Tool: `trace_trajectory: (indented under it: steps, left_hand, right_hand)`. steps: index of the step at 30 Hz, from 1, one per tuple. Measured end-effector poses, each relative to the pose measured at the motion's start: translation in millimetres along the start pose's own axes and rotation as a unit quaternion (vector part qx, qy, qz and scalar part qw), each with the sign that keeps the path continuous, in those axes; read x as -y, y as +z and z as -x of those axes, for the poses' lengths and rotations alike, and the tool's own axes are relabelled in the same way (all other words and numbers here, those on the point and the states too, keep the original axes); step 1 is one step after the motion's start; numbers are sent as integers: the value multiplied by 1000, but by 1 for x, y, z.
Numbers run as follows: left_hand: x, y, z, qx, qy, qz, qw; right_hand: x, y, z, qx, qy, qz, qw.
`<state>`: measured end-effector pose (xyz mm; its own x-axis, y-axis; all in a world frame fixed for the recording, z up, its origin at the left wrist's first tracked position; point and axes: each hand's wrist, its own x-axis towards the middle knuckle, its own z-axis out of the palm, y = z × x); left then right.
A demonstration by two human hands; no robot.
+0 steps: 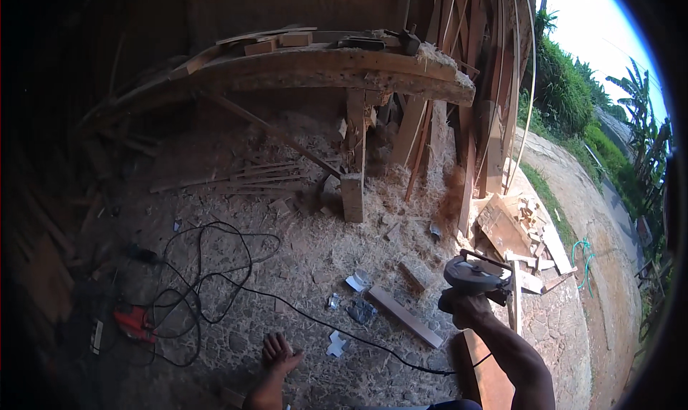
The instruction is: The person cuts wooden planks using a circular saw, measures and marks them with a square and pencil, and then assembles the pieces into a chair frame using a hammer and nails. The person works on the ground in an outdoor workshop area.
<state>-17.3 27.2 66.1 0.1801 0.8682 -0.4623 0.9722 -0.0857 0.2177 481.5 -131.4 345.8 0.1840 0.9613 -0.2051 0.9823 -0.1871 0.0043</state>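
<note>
While right hand (pixel 469 306) grips circular saw (pixel 469 275) over reddish board (pixel 487 374), left hand (pixel 278 353) hangs open, empty. Advice: keep power cord (pixel 344 331) behind blade path.

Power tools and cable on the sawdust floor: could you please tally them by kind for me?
Grey circular saw, gripped by the right hand: 1
Red power tool lying on the floor at the left: 1
Black cable, looped across the floor: 1
Total: 3
The left hand is open and holds nothing.
</note>
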Motion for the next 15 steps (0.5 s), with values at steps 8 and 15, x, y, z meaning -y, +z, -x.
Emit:
trace_trajectory:
  steps: [8,15]
  left_hand:
    - [3,-5,4,1,-7,-42,999]
    - [-9,-10,5,-3,7,-60,998]
  right_hand:
    - [9,69,-81,81,140,-29,986]
    - [5,120,-106,30,198,-65,978]
